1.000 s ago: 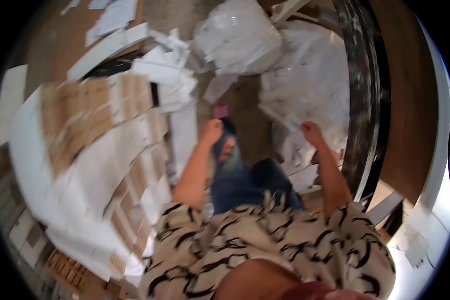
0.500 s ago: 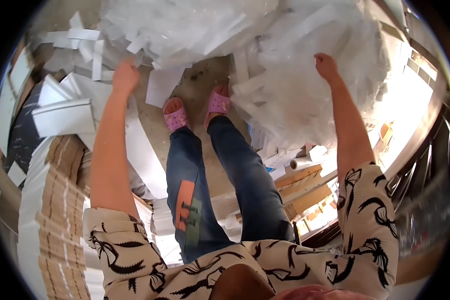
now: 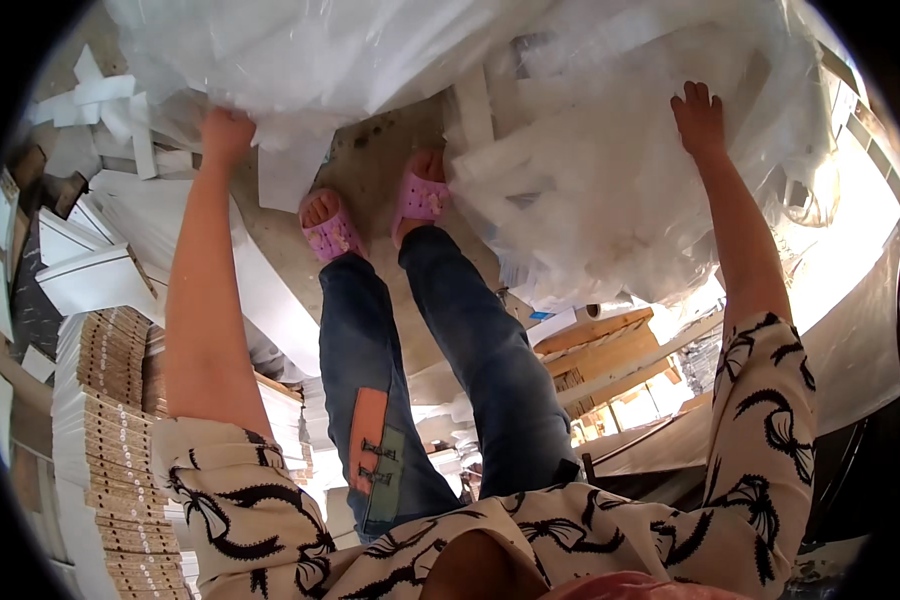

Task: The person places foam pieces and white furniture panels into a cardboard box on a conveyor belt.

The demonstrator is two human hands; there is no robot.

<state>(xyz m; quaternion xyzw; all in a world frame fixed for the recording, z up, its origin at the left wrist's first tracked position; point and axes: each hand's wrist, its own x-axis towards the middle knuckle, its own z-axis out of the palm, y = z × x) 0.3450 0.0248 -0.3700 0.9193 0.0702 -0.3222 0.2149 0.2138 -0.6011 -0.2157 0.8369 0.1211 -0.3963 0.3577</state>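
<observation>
Two big, crumpled bags of clear plastic lie ahead of me. The far plastic bag (image 3: 360, 50) fills the top middle, and a second plastic bag (image 3: 600, 190), stuffed with white strips, bulges at the right. My left hand (image 3: 228, 135) is closed in a fist on the lower left edge of the far bag; its fingertips are hidden. Over the upper right part of the stuffed bag lies my right hand (image 3: 699, 118), fingers apart and nothing gripped in them.
White strips (image 3: 105, 95) are heaped at the far left, above white boxes (image 3: 95, 275). A tall stack of white-edged boards (image 3: 120, 470) stands at near left. A white sheet (image 3: 290, 165) lies by my pink sandals (image 3: 332, 232). Wooden boards (image 3: 600, 350) are at the right.
My right hand has opened from a fist and moved right and slightly farther away. My left hand shifted a little left, staying closed. The far bag's plastic spreads farther to the left.
</observation>
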